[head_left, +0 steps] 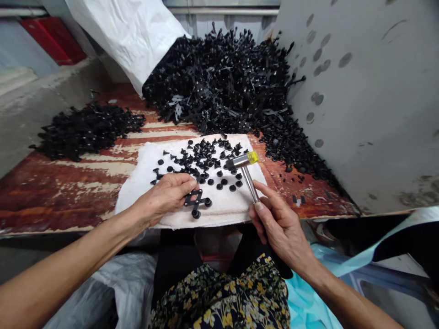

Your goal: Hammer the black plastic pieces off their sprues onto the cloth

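Note:
Between thumb and fingers, my left hand (pixel 176 189) pinches a small black scissor-type linkage (pixel 194 200) with round caps at its near end. It is over a white cloth (pixel 216 214) on the table. My right hand (pixel 276 219) grips a small mallet (pixel 247 171) by its shiny metal handle. The mallet's head has one yellow face and one black face, and is raised over the right part of the cloth. Loose black round-headed pegs (pixel 206 155) are scattered on the cloth, beyond and between my hands.
A large heap of black linkage parts (pixel 226 77) spills from a white sack (pixel 133 36) at the back. A smaller black pile (pixel 89 128) lies left on the worn red table (pixel 34 196). A grey panel (pixel 363 100) borders the right side. Turquoise plastic (pixel 308 292) hangs below.

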Motion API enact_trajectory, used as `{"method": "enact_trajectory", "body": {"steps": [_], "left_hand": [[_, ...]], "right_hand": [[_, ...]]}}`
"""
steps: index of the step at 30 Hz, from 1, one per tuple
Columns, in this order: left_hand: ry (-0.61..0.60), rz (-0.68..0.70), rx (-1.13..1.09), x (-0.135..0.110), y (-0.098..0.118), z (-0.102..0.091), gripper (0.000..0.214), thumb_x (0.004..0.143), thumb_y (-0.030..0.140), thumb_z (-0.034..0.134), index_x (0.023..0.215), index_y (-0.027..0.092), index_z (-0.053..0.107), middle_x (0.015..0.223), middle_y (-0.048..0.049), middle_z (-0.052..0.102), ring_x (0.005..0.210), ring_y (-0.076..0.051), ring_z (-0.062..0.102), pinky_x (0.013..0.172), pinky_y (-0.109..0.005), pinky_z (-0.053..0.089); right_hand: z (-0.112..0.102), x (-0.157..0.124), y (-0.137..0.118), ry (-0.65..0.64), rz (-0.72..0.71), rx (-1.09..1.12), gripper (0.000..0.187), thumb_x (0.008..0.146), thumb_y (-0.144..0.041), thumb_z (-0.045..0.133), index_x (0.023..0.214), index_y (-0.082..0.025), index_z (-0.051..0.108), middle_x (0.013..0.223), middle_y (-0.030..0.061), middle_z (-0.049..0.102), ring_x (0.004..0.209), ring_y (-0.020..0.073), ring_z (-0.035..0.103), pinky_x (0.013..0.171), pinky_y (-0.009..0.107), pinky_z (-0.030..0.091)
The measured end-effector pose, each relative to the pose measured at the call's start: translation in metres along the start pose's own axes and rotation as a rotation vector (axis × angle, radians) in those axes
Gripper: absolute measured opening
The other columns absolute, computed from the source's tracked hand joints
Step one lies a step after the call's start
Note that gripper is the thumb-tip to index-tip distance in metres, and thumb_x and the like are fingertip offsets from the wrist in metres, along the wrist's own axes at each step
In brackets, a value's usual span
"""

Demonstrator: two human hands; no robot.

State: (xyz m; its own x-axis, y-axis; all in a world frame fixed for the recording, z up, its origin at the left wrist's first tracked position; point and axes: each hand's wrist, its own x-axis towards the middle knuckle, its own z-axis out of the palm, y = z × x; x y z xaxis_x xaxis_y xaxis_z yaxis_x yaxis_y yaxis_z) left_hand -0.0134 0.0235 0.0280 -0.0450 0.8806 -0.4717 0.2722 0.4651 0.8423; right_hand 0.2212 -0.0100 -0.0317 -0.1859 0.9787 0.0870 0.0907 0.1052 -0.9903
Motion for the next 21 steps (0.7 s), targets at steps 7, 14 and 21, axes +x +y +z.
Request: {"method": "enact_trajectory", "body": {"steps": [7, 14, 21], "left_hand": [[0.039, -0.023, -0.012, -0.0032, 0.0037, 0.0028, 0.027, 0.070, 0.038, 0.070, 0.062, 0.016, 0.055, 0.049, 0.0046, 0.048, 0.038, -0.002, 0.025, 0.039, -0.017, 0.013], [0.025, -0.018, -0.016, -0.0006, -0.0005, 0.0004, 0.031, 0.066, 0.043, 0.072, 0.066, 0.017, 0.056, 0.054, 0.0036, 0.051, 0.040, -0.003, 0.026, 0.040, -0.018, 0.015], [0.023, -0.017, -0.016, -0.0007, 0.0002, 0.0008, 0.033, 0.065, 0.045, 0.073, 0.064, 0.017, 0.055, 0.055, 0.0032, 0.051, 0.042, -0.004, 0.029, 0.041, -0.018, 0.016]], "right_hand": [[-0.0005, -0.0001, 0.0016, 0.003, -0.011, -0.024, 0.046, 0.099, -0.038, 0.049, 0.143, -0.023, 0.048, 0.072, -0.0045, 0.054, 0.045, 0.0076, 0.041, 0.038, 0.021, 0.035], [-0.0008, -0.0009, 0.0008, 0.007, -0.018, -0.021, 0.045, 0.099, -0.036, 0.049, 0.142, -0.022, 0.048, 0.072, -0.0044, 0.054, 0.044, 0.0074, 0.041, 0.039, 0.021, 0.035], [-0.0017, -0.0008, 0.0016, 0.008, -0.021, -0.043, 0.046, 0.100, -0.037, 0.049, 0.143, -0.024, 0.048, 0.074, -0.0035, 0.055, 0.045, 0.0079, 0.042, 0.039, 0.022, 0.035]]}}
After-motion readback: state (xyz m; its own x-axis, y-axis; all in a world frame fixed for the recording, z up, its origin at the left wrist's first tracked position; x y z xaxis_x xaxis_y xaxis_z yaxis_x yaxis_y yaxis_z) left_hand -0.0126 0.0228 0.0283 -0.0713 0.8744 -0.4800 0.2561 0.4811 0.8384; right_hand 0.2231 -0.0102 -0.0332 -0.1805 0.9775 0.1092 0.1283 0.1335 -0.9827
